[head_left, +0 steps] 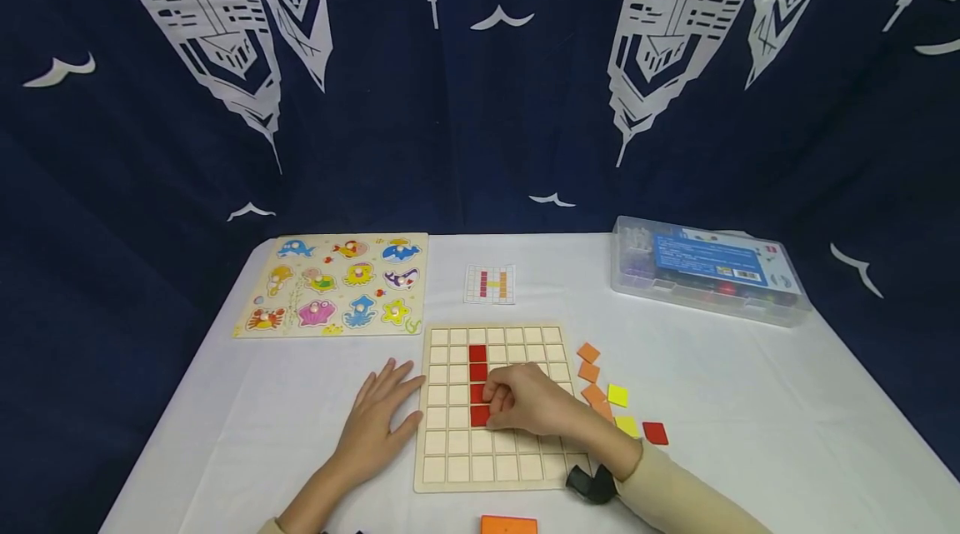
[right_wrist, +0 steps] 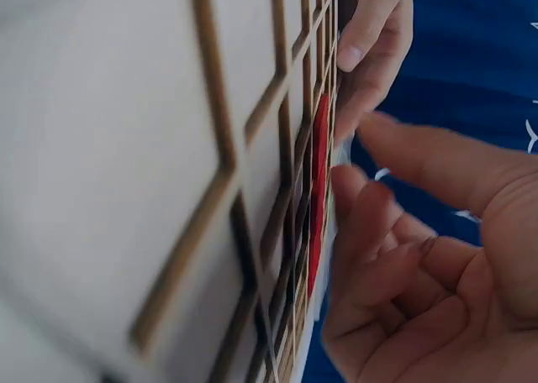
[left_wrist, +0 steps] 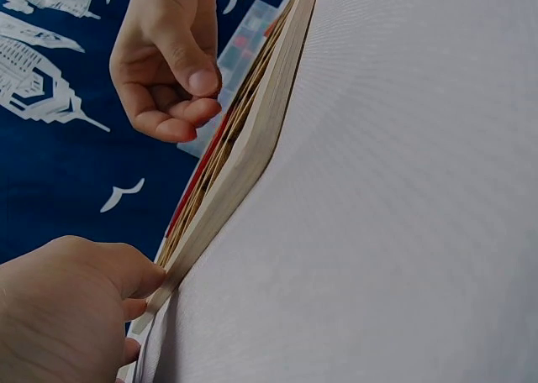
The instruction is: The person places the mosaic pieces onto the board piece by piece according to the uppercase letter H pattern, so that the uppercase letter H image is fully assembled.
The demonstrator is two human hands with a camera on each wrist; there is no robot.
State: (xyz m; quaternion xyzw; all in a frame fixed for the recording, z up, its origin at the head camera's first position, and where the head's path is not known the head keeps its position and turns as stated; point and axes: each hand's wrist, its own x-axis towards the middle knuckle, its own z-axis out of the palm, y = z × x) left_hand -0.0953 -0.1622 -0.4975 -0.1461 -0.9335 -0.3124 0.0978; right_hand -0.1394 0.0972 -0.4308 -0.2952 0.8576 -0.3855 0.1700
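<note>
A wooden grid board [head_left: 457, 467] lies on the white table. Several red tiles [head_left: 477, 353] sit one below another in its third column. Over the lower tiles is my right hand [head_left: 536, 401], fingers bent and fingertips right beside the red squares. In the right wrist view its thumb stands apart from the bent fingers [right_wrist: 370, 223], with nothing seen between them; the red tiles [right_wrist: 318, 190] show beyond. My left hand [head_left: 378, 421] lies spread on the table, its thumb and fingertips at the board's left edge. The left wrist view shows that thumb [left_wrist: 126, 270] against the board's side [left_wrist: 244, 165].
Orange tiles [head_left: 588, 352], yellow tiles [head_left: 618, 396] and a loose red tile [head_left: 655, 433] lie right of the board. Behind are a pattern card [head_left: 490, 284], an animal puzzle [head_left: 333, 284] and a clear plastic case [head_left: 705, 267]. An orange block [head_left: 509, 525] is at the front.
</note>
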